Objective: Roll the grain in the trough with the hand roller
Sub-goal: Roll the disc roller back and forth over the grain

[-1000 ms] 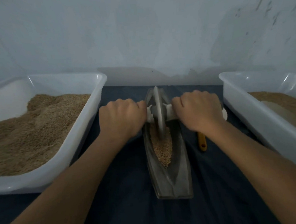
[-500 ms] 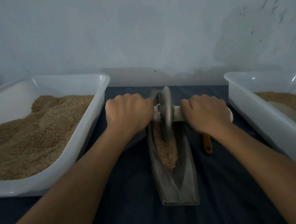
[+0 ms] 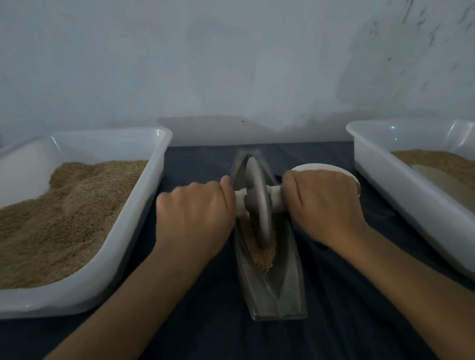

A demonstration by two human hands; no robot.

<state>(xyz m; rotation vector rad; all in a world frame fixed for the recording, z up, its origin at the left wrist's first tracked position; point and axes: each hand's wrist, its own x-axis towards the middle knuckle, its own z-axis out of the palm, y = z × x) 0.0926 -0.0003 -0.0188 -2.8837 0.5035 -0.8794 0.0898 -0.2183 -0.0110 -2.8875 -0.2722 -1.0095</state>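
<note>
1. Both hands are on the roller (image 3: 257, 203): the left hand (image 3: 193, 213) is curled tight round the pale handle on its side, the right hand (image 3: 321, 205) is curled round the other end, knuckles up.
2. The disc stands upright between the two fists, just beside each thumb, edge down in the trough (image 3: 269, 276).
3. The trough lies lengthwise on the dark surface (image 3: 213, 336), running straight away from the person, and the disc sits in its far half.
4. Grain (image 3: 261, 252) lies in the groove under and just nearer than the disc, a narrow tan strip tapering to a point towards the person.
5. The trough's near end is bare grey metal, open room along the groove; its far tip shows just beyond the disc.
6. Left side: a white tub (image 3: 137, 215) of tan grain stands close to the left hand, its wall just beside the knuckles.
7. Right side: a second tub (image 3: 400, 191) stands a little apart from the right hand, and a white bowl (image 3: 322, 167) peeks out right behind that fist.
8. A pale wall (image 3: 222, 54) closes off the far edge of the surface.
</note>
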